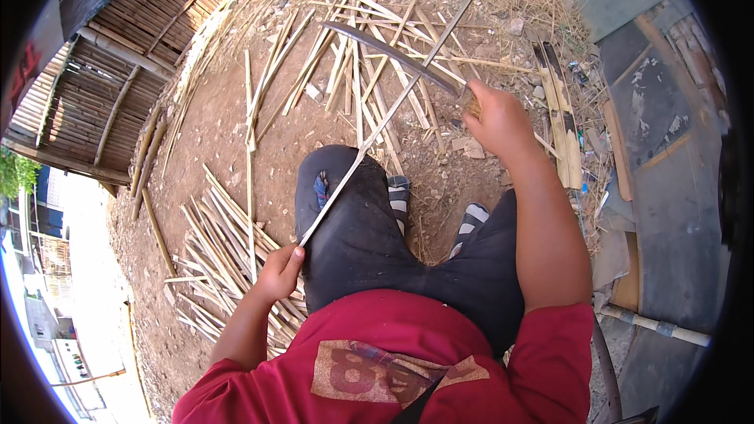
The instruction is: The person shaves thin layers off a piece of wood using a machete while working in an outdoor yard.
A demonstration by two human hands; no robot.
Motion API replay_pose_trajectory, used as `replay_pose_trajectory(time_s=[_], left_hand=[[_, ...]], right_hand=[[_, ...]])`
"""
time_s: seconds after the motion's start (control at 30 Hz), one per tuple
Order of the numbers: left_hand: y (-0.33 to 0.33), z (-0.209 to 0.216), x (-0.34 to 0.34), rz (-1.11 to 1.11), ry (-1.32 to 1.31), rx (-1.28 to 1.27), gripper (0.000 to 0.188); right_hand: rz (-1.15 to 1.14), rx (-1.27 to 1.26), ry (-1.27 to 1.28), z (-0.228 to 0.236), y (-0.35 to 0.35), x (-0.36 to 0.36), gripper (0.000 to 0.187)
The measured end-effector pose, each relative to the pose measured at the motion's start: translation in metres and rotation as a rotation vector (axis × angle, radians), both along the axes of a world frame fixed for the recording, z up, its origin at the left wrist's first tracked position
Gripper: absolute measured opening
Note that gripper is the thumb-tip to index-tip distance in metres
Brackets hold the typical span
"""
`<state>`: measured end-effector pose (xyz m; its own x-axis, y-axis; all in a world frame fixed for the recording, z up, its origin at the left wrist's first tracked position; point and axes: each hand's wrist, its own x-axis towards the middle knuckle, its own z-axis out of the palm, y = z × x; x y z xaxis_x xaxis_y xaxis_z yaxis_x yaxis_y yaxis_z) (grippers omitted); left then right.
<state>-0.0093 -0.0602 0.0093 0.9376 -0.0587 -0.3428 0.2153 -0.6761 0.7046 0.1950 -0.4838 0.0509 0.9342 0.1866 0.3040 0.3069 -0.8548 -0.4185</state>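
My left hand is closed around the near end of a long, thin bamboo strip. The strip slants away across my left thigh toward the far right, its far end above the scattered strips. My right hand grips the handle of a long, curved machete. The blade points to the far left and crosses the bamboo strip a little short of the handle. Whether the edge touches the strip, I cannot tell.
Many split bamboo strips lie crisscross on the dirt ahead. A denser pile of strips lies at my left. Split bamboo pieces rest at the right, near dark panels. A bamboo-slat wall stands far left.
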Motion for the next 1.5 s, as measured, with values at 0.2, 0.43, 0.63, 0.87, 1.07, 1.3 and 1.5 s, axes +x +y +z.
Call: replay_pose_trajectory(time_s=[0.2,0.43,0.63,0.87,1.07,1.3,1.5], left_hand=[[-0.004,0.001,-0.004,-0.015,-0.101,0.072,0.050],[-0.020,-0.003,-0.009,0.017,-0.220,0.231,0.047],[-0.015,-0.002,-0.007,-0.002,-0.181,0.144,0.049],[-0.004,-0.002,0.000,-0.012,-0.021,0.047,0.053],[-0.005,0.008,-0.001,-0.009,0.001,0.092,0.054],[-0.020,0.008,-0.005,0.030,-0.069,0.150,0.054],[-0.024,0.012,-0.008,0.007,-0.128,0.259,0.053]], right_hand=[[0.305,-0.116,-0.019,0.013,0.027,-0.034,0.025],[0.254,-0.066,0.114,0.009,0.011,-0.022,0.022],[0.372,-0.105,0.108,0.007,0.031,-0.034,0.025],[0.253,-0.077,0.008,-0.010,0.038,-0.020,0.030],[0.367,-0.169,-0.042,-0.008,0.056,-0.035,0.030],[0.326,-0.106,0.045,-0.025,0.076,-0.033,0.029],[0.392,-0.161,-0.054,-0.028,0.072,-0.033,0.031]])
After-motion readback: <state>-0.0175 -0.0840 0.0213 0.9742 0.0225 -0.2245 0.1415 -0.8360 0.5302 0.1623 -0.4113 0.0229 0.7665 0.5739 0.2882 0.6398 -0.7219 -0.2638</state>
